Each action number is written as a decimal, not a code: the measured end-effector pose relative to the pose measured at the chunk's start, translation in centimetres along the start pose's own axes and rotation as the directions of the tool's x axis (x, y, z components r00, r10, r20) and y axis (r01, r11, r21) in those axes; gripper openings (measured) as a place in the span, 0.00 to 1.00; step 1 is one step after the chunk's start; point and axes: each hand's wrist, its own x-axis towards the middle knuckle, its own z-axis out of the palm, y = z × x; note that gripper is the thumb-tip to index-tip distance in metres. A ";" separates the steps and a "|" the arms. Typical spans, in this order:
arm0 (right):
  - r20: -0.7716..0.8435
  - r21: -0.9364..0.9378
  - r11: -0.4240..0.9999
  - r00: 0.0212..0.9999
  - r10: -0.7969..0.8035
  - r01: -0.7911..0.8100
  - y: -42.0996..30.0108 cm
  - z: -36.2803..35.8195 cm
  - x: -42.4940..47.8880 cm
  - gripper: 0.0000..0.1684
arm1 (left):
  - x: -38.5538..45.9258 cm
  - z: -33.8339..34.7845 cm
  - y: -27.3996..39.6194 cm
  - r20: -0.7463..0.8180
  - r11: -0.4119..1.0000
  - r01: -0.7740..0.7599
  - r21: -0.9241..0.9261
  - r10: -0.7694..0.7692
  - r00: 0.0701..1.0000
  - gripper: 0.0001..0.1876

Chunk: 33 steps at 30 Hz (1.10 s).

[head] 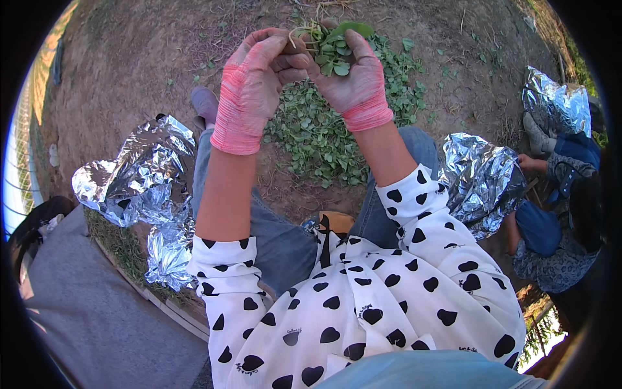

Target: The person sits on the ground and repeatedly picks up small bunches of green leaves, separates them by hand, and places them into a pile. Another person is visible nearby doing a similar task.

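Both hands wear pink knit work gloves, soiled brown at the fingers. A small bunch of leafy greens [335,51] with round leaves and pale stems is held in my right hand [352,80], between thumb and fingers. My left hand [262,75] meets it at the stem end, fingertips closed about thin pale stems; the exact pinch is partly hidden by the fingers. Below and behind the hands, a pile of loose picked greens [320,136] lies spread on bare soil between my knees.
Crumpled silver foil sheeting [155,170] lies left of my leg, more foil [481,185] to the right. Another person [559,219] sits close on the right, a hand by that foil. A grey cloth [112,311] covers something at lower left. Dry soil [131,58] stretches ahead.
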 end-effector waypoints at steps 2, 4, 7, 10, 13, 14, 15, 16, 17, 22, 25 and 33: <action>0.008 0.037 0.999 1.000 0.016 -0.016 0.0 0.3 0.0 0.18 | 2.0 -2.6 0.7 -0.223 0.976 -0.163 -0.148 0.127 0.966 0.12; 0.053 0.060 0.997 0.997 0.049 -0.053 0.1 0.4 0.1 0.16 | 3.5 -5.7 1.6 -0.497 0.968 -0.231 -0.101 0.152 0.854 0.15; 0.082 -0.081 0.997 0.997 -0.005 0.012 0.6 -0.2 0.4 0.14 | 2.6 -3.3 -1.2 -0.432 0.986 -0.159 -0.038 0.128 0.893 0.19; 0.112 -0.516 0.826 0.974 -0.199 0.228 1.3 -0.2 0.3 0.19 | 1.3 1.4 -4.1 -0.247 0.980 -0.188 -0.067 0.166 0.955 0.22; 0.202 -0.736 0.580 0.931 -0.305 0.350 2.3 0.4 0.0 0.23 | 1.7 2.8 -5.4 -0.157 0.967 -0.246 -0.066 0.233 0.960 0.20; 0.224 -0.756 0.540 0.921 -0.318 0.371 2.6 0.5 0.0 0.24 | 1.9 2.8 -5.3 -0.146 0.963 -0.261 -0.065 0.250 0.957 0.19; 0.249 -0.775 0.496 0.910 -0.332 0.392 2.7 0.6 0.1 0.26 | 2.1 2.7 -5.1 -0.158 0.962 -0.236 -0.138 0.214 0.964 0.18; 0.325 -0.735 0.507 0.890 -0.319 0.450 2.6 0.9 0.0 0.31 | 2.3 2.7 -4.9 -0.166 0.954 -0.211 -0.212 0.177 0.970 0.17; 0.356 -0.679 0.555 0.877 -0.324 0.481 2.7 1.0 0.1 0.32 | 2.6 2.7 -4.7 -0.172 0.941 -0.185 -0.284 0.139 0.975 0.16; 0.363 -0.470 0.717 0.853 -0.374 0.514 3.5 1.5 0.4 0.37 | 3.7 1.9 -4.5 -0.199 0.860 -0.197 -0.470 0.114 0.973 0.16; 0.305 -0.344 0.801 0.865 -0.398 0.490 3.4 2.0 0.8 0.33 | 4.0 2.2 -4.1 -0.212 0.852 -0.243 -0.464 0.159 0.964 0.15; 0.152 -0.192 0.882 0.901 -0.407 0.430 2.5 1.7 1.9 0.35 | 4.0 3.7 -4.5 -0.153 0.916 -0.401 0.001 0.396 0.905 0.19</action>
